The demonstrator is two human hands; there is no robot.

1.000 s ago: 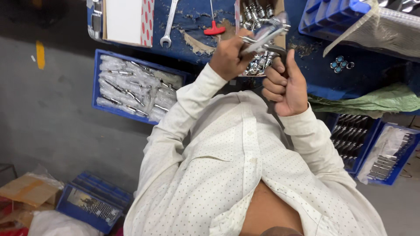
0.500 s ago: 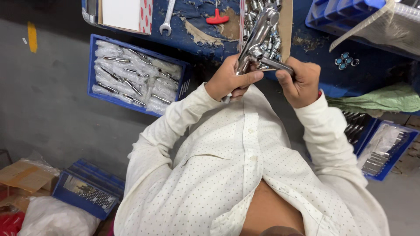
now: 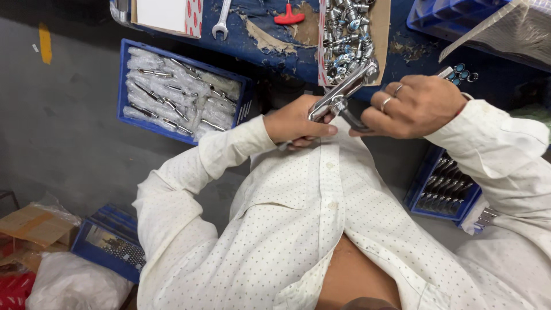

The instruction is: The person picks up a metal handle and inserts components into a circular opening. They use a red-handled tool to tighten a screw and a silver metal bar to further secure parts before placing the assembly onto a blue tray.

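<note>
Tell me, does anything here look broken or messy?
Yes. The blue tabletop is damaged: its covering has peeled away in ragged brown patches beside the red-handled tool. The chrome tap in both hands looks fine.

At twelve o'clock a cardboard tray (image 3: 381, 34) full of small chrome fittings sits on the blue worktop (image 3: 413, 54). Toward eleven o'clock lie a red T-handled tool (image 3: 288, 15), an open-ended spanner (image 3: 221, 22) and a white box with a red-patterned edge (image 3: 166, 14). At ten o'clock a blue crate (image 3: 127, 86) holds bagged chrome parts. Another blue crate (image 3: 422, 183) of metal parts stands at four o'clock, and a cardboard box (image 3: 34, 225) at eight o'clock.
</note>
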